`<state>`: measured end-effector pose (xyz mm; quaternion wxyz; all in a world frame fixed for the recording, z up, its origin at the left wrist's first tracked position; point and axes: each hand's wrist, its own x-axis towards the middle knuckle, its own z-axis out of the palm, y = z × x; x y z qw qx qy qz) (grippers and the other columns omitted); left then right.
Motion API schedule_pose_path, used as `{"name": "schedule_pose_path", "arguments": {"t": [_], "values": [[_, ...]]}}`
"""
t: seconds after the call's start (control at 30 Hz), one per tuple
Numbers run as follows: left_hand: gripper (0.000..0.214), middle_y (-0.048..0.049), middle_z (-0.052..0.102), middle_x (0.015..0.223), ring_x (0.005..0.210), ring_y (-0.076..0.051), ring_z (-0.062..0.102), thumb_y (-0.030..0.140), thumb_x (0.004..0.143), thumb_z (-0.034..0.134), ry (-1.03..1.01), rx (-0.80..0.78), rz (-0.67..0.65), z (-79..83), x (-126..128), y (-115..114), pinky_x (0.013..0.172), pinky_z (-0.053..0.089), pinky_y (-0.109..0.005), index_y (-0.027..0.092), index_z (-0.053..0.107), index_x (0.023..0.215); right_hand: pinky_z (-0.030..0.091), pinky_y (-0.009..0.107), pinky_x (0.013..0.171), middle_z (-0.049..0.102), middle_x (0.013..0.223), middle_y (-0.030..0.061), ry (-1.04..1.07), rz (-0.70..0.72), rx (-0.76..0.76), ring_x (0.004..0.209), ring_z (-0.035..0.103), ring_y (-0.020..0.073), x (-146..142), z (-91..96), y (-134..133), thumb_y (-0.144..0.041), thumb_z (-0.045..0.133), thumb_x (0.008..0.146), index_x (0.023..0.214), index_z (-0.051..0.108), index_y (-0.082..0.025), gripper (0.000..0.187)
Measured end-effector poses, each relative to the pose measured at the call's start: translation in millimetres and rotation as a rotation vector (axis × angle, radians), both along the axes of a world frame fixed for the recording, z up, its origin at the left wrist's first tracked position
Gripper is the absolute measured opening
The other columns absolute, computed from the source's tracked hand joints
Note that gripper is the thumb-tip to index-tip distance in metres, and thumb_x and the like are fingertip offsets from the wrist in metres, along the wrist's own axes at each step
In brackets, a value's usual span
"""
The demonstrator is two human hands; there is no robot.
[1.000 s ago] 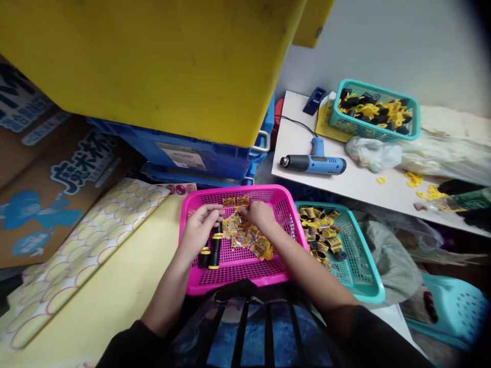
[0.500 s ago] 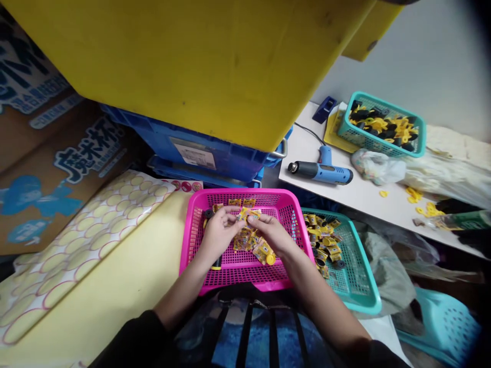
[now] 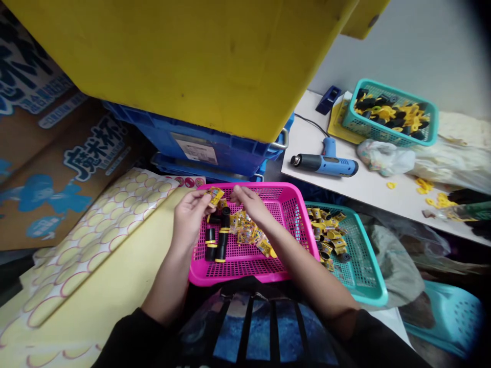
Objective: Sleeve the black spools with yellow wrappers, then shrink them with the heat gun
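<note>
A pink mesh basket rests on my lap. In it lie a heap of small yellow packets and black cylinders with yellow bands. My left hand hovers at the basket's far left corner, fingers pinched on one yellow packet. My right hand is beside it over the basket's far rim, fingers curled together close to that packet; I cannot make out anything in them.
A teal basket of yellow and black pieces sits right of the pink one. A white table holds a blue heat gun and another teal basket. Stacked yellow and blue crates stand ahead, cardboard boxes left.
Both hands rose from the packet heap toward the basket's far left corner. My left hand now holds one packet up, and the black cylinders it covered are exposed.
</note>
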<state>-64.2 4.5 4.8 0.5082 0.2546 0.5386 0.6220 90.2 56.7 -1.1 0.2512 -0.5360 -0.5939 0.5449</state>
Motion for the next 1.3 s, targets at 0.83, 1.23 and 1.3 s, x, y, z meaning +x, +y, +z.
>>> {"name": "schedule_pose_path", "arguments": {"t": [0.83,1.23,1.3], "values": [[0.03,-0.0073,0.077,0.088,0.085,-0.023,0.071,0.043,0.072,0.072,0.416,0.034,-0.315,-5.1,-3,-13,0.083,0.056,-0.035,0.019,0.078,0.088,0.049,0.026,0.074,0.061,0.085,-0.0019,0.793,-0.158,-0.314,0.074,0.059,0.0105,57,30.1,-30,-0.026,0.075,0.069,0.099,0.065,-0.023,0.032],[0.023,-0.0069,0.076,0.097,0.093,-0.021,0.07,0.037,0.077,0.07,0.426,0.137,-0.416,-3.9,7,-13,0.088,0.054,-0.032,0.022,0.077,0.093,0.046,0.026,0.067,0.063,0.079,-0.0014,0.466,0.061,-0.187,0.07,0.058,0.0103,79,17.1,-23,-0.032,0.081,0.068,0.092,0.066,-0.02,0.03],[0.022,-0.0064,0.076,0.099,0.096,-0.02,0.069,0.036,0.078,0.069,0.426,0.135,-0.454,-2.3,9,-12,0.09,0.054,-0.032,0.023,0.077,0.094,0.045,0.027,0.067,0.063,0.078,-0.0009,0.432,0.093,-0.181,0.07,0.059,0.0112,82,16.2,-24,-0.033,0.081,0.068,0.092,0.066,-0.019,0.032]]}}
